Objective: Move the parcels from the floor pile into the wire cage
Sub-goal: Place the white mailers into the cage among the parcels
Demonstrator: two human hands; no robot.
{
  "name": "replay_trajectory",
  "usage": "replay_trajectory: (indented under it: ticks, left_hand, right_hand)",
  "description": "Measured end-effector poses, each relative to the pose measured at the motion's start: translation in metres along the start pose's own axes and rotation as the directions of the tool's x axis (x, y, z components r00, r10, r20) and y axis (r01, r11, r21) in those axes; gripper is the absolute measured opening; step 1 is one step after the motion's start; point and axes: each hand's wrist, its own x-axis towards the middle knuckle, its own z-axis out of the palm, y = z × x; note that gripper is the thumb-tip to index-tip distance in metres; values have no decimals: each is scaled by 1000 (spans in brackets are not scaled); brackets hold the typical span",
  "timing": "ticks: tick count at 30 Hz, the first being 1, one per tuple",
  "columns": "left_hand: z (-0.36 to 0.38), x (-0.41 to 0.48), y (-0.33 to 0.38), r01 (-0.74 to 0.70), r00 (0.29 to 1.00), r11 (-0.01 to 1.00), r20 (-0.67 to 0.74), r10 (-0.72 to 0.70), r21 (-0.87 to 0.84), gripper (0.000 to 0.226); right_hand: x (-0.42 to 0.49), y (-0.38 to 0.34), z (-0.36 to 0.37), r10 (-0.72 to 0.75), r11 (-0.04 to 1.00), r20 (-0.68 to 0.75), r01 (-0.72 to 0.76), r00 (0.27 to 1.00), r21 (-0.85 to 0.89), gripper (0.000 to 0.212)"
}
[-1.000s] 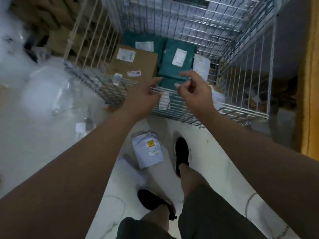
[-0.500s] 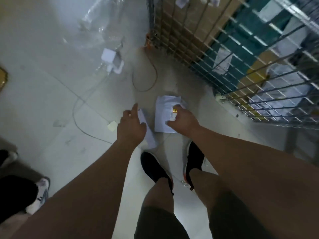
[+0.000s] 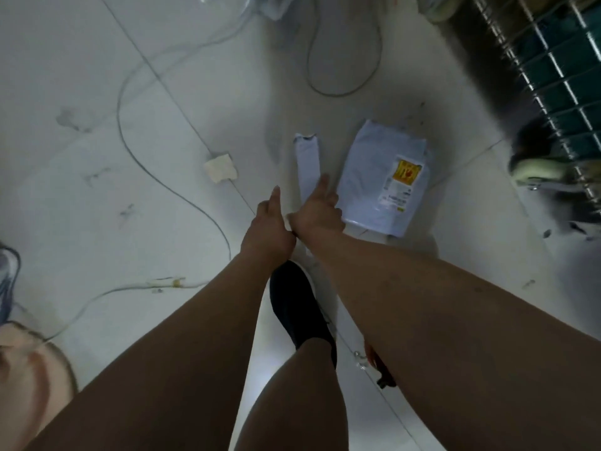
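Observation:
Two white plastic parcels lie on the tiled floor in front of my feet. The narrow white parcel (image 3: 307, 157) runs down under both of my hands. The larger white parcel (image 3: 374, 177), with a yellow label, lies just to its right. My right hand (image 3: 317, 213) has its thumb on the narrow parcel and its fingers curled around that parcel's right edge, beside the larger one. My left hand (image 3: 270, 222) presses against the right hand at the narrow parcel's left side, its fingers hidden underneath. The wire cage (image 3: 533, 70), with teal parcels inside, stands at the upper right.
A cage caster wheel (image 3: 536, 170) sits right of the larger parcel. Thin cables (image 3: 130, 148) loop across the floor, with a small white plug block (image 3: 221, 167) to the left. My black shoe (image 3: 296, 301) is just below my hands. Another person's shoe (image 3: 6, 281) shows at the left edge.
I have bent down from the cage to the floor. My right hand left the larger parcel and joined the left hand on the narrow one.

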Motion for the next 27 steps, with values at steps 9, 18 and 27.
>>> replay_trajectory:
  ticks: [9, 18, 27]
  left_hand:
    - [-29, -28, 10, 80, 996, 997, 23, -80, -5, 80]
    - [-139, -119, 117, 7, 988, 976, -148, -40, -216, 63]
    - [-220, -241, 278, -191, 981, 821, -133, 141, -537, 61]
  right_hand:
    - [-14, 7, -56, -156, 947, 61, 132, 986, 292, 67]
    - [-130, -13, -241, -219, 619, 203, -25, 954, 785, 51]
    - [-251, -17, -415, -202, 522, 153, -26, 967, 853, 60]
